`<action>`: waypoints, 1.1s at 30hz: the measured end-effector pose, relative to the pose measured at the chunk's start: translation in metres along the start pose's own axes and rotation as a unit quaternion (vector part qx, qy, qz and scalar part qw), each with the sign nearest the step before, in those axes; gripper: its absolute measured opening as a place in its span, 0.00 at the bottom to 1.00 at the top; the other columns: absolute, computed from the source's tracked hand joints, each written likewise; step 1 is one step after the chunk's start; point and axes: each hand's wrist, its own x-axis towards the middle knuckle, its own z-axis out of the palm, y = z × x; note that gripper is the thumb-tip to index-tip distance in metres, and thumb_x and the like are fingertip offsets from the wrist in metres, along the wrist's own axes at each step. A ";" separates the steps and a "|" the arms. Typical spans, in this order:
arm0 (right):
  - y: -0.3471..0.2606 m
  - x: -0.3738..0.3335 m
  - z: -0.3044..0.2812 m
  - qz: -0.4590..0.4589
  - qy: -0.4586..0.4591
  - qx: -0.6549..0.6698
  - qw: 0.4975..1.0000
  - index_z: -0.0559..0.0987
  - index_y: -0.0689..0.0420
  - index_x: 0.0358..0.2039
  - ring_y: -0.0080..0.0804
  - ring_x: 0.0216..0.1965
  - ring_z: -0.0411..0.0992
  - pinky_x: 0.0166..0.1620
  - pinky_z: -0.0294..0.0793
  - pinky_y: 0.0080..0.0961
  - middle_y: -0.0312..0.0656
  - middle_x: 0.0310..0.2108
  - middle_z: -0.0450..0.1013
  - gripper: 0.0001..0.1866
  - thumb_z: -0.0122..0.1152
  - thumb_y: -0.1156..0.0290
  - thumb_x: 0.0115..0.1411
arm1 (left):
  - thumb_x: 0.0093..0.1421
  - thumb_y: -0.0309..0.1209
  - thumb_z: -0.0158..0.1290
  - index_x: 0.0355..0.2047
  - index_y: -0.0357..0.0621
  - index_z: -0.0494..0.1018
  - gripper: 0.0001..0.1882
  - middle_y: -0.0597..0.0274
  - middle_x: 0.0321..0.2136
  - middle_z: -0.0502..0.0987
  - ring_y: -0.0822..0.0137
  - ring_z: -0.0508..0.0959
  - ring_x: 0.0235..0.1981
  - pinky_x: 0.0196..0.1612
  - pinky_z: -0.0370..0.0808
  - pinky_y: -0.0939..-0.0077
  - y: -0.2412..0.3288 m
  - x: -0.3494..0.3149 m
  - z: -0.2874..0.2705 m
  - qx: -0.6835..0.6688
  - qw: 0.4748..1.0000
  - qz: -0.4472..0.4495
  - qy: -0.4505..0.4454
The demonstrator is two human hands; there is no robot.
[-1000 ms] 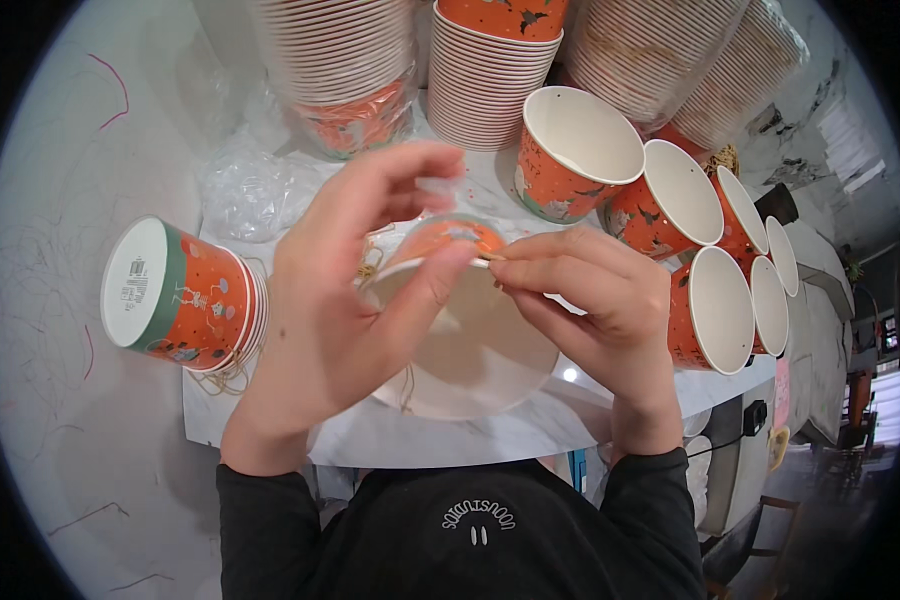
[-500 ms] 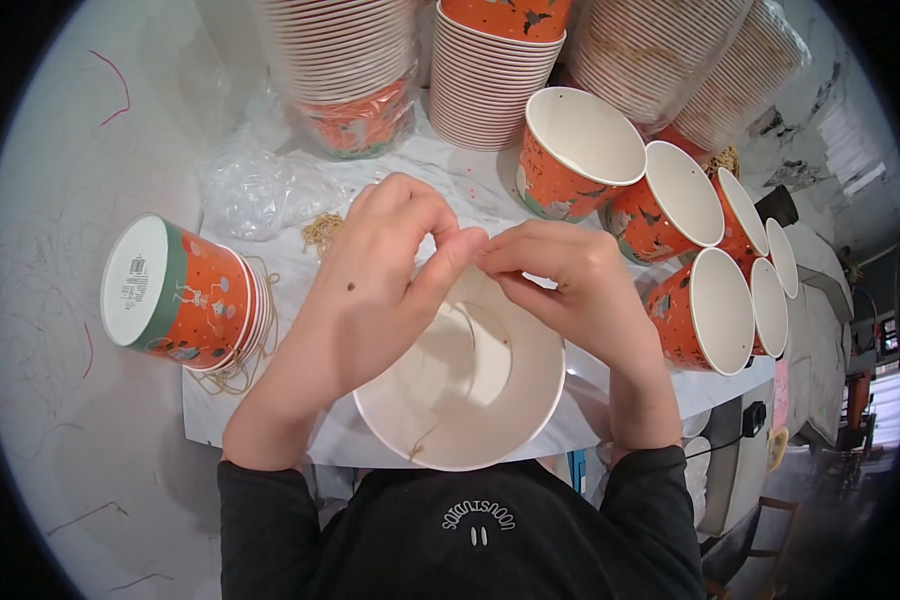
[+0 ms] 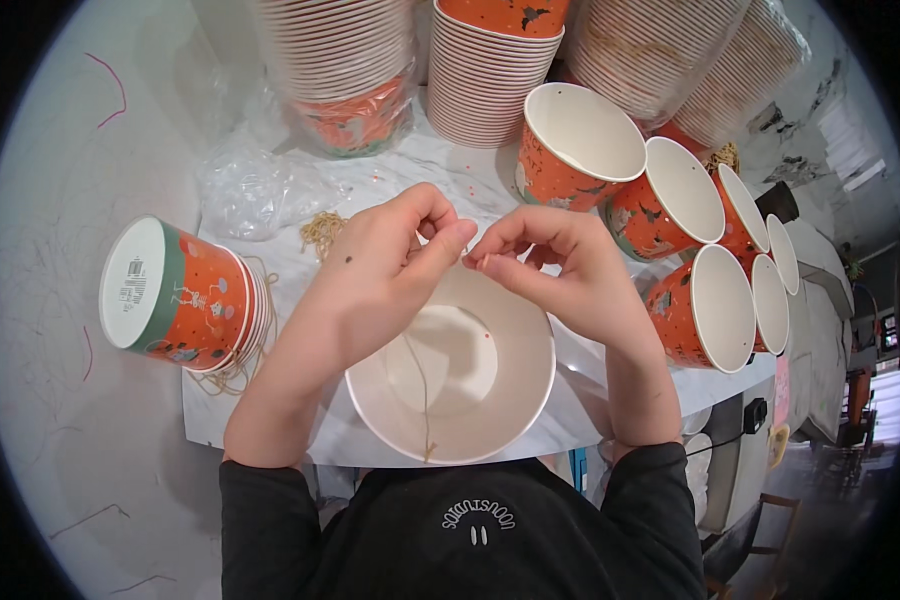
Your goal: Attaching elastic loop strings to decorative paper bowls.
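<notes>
A white-lined paper bucket (image 3: 530, 390) stands in front of me with its mouth up. From the near rim, where it is knotted, a thin tan cord (image 3: 423, 385) crosses the inside and passes out of sight under my left hand. Over the far rim, my left hand (image 3: 400, 245) is closed in a pinch, apparently on the cord's far end. Fingertips of my right hand (image 3: 555, 260) are pinched just beside it, apparently on the same cord; the strand between them is barely visible. To the left, several nested orange-and-green buckets (image 3: 205, 300) lie on their side.
Several orange buckets (image 3: 680, 190) with open mouths stand or tilt at the right. Tall bucket stacks (image 3: 490, 90), some in plastic wrap, line the back. Crumpled clear plastic (image 3: 255, 195) and a small heap of tan cords (image 3: 322, 233) lie at back left.
My hands have separated slightly at the fingertips; the left wrist has turned a little. The bucket has shifted slightly left and toward me, and more of the cord inside it shows.
</notes>
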 end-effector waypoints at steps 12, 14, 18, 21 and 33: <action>0.019 0.007 0.013 -0.024 0.117 -0.001 0.993 0.84 0.63 0.43 0.17 0.35 0.78 0.38 0.75 0.16 0.35 0.34 0.81 0.07 0.64 0.75 0.66 | 0.58 0.22 0.58 0.36 0.34 0.77 0.05 0.48 0.33 0.76 0.47 0.79 0.36 0.39 0.75 0.60 0.015 -0.014 -0.004 0.292 0.947 0.116 0.062; 0.022 0.008 0.018 -0.048 0.148 -0.016 0.988 0.84 0.63 0.41 0.19 0.32 0.77 0.36 0.75 0.18 0.37 0.32 0.81 0.07 0.64 0.76 0.65 | 0.57 0.20 0.58 0.33 0.35 0.77 0.03 0.48 0.34 0.75 0.47 0.78 0.35 0.38 0.75 0.59 0.018 -0.014 -0.002 0.284 0.948 0.131 0.054; 0.021 0.011 0.023 -0.104 0.193 -0.028 0.975 0.84 0.62 0.41 0.24 0.30 0.76 0.34 0.75 0.21 0.41 0.32 0.80 0.07 0.63 0.78 0.63 | 0.57 0.19 0.59 0.33 0.35 0.76 0.04 0.50 0.36 0.75 0.48 0.78 0.33 0.38 0.74 0.59 0.021 -0.015 -0.002 0.249 0.960 0.126 0.036; 0.025 0.011 0.031 -0.150 0.178 -0.030 0.972 0.83 0.62 0.41 0.27 0.32 0.77 0.36 0.75 0.23 0.42 0.33 0.79 0.07 0.63 0.79 0.62 | 0.56 0.18 0.60 0.33 0.35 0.76 0.05 0.51 0.38 0.74 0.48 0.77 0.32 0.36 0.74 0.60 0.016 -0.013 0.000 0.239 0.959 0.144 0.052; 0.018 0.009 0.026 -0.139 0.118 -0.070 0.981 0.77 0.60 0.43 0.30 0.34 0.77 0.41 0.75 0.27 0.39 0.32 0.77 0.10 0.62 0.78 0.61 | 0.58 0.23 0.63 0.34 0.39 0.78 0.05 0.74 0.27 0.73 0.84 0.63 0.22 0.25 0.61 0.84 0.009 0.006 -0.009 0.139 0.990 -0.010 -0.028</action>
